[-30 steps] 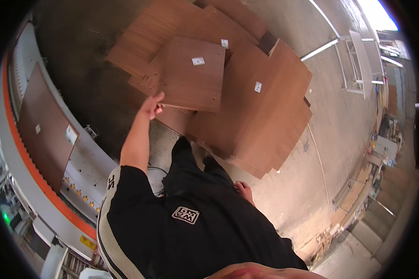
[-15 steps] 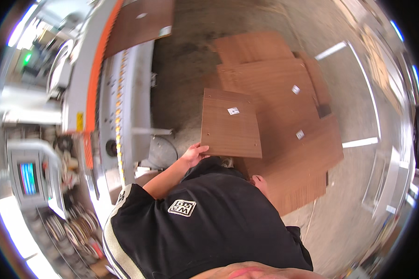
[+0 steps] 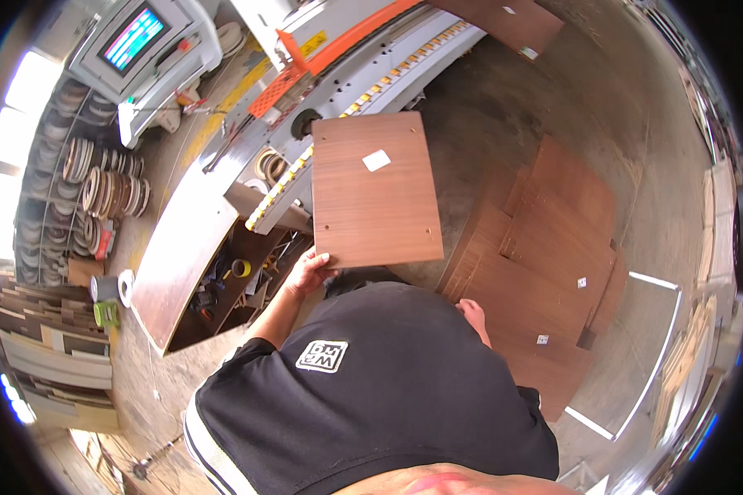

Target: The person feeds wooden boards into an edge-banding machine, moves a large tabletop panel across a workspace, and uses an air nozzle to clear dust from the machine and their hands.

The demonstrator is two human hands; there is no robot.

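A brown wood-grain panel (image 3: 380,202) with a white label and small holes near its corners is held up in front of me. My left hand (image 3: 309,271) grips it by the near left corner, thumb on the upper face. My right hand (image 3: 474,318) is low at my right side, beside the near edge of a stack of similar brown panels (image 3: 553,280). Its fingers look curled, and nothing shows in them; part of this hand is hidden by my black shirt.
Beyond the panel runs a long machine with an orange guard (image 3: 363,37) and a yellow-dotted rail (image 3: 404,70). Its screen (image 3: 132,40) is at far left. A brown cabinet (image 3: 186,264) holding tape and tools stands left, near racked edging rolls (image 3: 111,194). White floor lines (image 3: 590,422) lie right.
My view has turned left, bringing the cabinet and screen closer in. The held panel has swung left toward the machine's near end, still in my left hand. The stack now sits farther right.
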